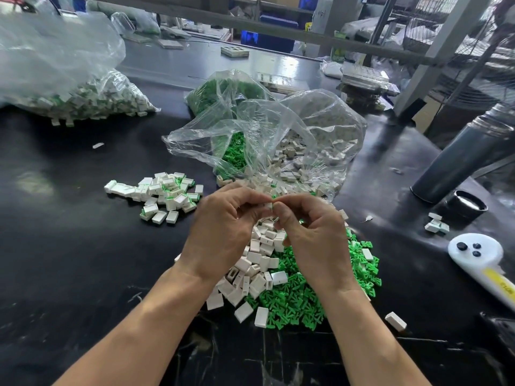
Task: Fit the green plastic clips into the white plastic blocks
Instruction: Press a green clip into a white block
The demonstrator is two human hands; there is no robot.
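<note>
My left hand (223, 229) and my right hand (312, 232) meet above the black table, fingertips together. Between them sits a small white block (269, 206), pinched by the left fingers, with a sliver of a green clip (273, 209) at the right fingertips. Below the hands lies a heap of loose white blocks (250, 274) beside a heap of green clips (295, 302). To the left is a pile of white blocks with green clips fitted (167, 196).
An open clear bag (278, 140) behind the hands holds green clips and white blocks. A large bag of parts (69, 79) sits far left. At the right stand a grey flask (459, 157), its black lid (468, 204) and a white controller (479, 257).
</note>
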